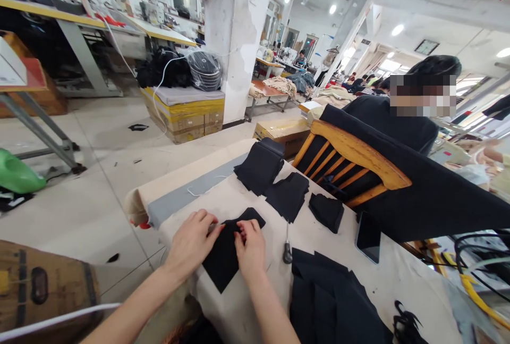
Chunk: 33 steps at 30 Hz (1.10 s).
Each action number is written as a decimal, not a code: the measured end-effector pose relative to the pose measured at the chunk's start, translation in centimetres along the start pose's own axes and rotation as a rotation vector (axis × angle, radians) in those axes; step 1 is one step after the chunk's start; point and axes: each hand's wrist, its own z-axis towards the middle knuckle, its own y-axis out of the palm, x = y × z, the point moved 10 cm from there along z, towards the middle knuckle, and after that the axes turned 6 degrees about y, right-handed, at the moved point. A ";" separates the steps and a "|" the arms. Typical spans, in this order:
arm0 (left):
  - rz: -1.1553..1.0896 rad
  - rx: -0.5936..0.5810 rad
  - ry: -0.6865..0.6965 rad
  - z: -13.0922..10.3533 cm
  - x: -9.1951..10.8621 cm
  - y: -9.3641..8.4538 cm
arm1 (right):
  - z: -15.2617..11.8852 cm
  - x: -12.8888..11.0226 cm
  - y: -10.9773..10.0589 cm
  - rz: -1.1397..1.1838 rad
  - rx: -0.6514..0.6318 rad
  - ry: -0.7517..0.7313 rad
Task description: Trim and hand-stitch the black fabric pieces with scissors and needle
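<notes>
A black cut fabric piece [223,261] lies on the cloth-covered table [271,275] in front of me. My left hand [194,240] pinches its upper left edge between thumb and fingers. With curled fingers, my right hand [252,245] grips the same piece a little to the right. A corner of the fabric sticks out beyond both hands. Just right of my right hand lies an awl [287,252] with a dark handle. Farther up are stacks of black fabric pieces [261,166], [287,195], [326,212]. A larger black fabric pile [334,301] sits at the near right.
A phone [368,237] and a black tangled item [406,322] lie on the right. Beyond the table stands a wooden chair [358,155] draped with dark cloth, near a seated person [398,120]. Cardboard boxes [179,118] and sewing tables [159,30] stand behind.
</notes>
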 end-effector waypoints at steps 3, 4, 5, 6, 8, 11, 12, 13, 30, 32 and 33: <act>-0.029 -0.056 -0.056 0.7 0.2 0.3 | -0.1 -0.1 0.0 0.002 -0.001 -0.002; -0.049 -0.072 -0.073 0.8 0.4 0.5 | -0.1 -0.1 0.0 0.001 0.001 -0.002; -0.073 -0.088 -0.094 0.8 0.6 0.7 | 0.0 -0.1 0.0 0.000 0.004 -0.003; -0.101 -0.108 -0.120 0.7 0.6 1.0 | 0.0 0.0 0.0 -0.001 0.007 -0.004; -0.159 -0.158 -0.178 0.4 0.6 1.9 | 0.1 0.2 0.1 -0.003 0.015 -0.005; -0.242 -0.221 -0.248 0.2 0.1 3.3 | 0.1 0.5 0.2 -0.004 0.023 -0.005; -0.268 -0.232 -0.262 0.2 0.0 3.7 | 0.1 0.6 0.2 -0.004 0.024 -0.004; -0.294 -0.238 -0.273 0.3 -0.1 4.1 | 0.1 0.7 0.3 -0.004 0.023 -0.004; -0.218 -0.276 -0.305 1.1 -0.7 3.8 | -0.2 0.2 0.5 -0.058 0.006 -0.064; -0.173 -0.268 -0.307 1.5 -0.4 3.5 | -0.2 0.0 0.5 -0.063 0.002 -0.067; -0.153 -0.268 -0.311 1.7 -0.4 3.3 | -0.2 -0.1 0.4 -0.066 -0.002 -0.067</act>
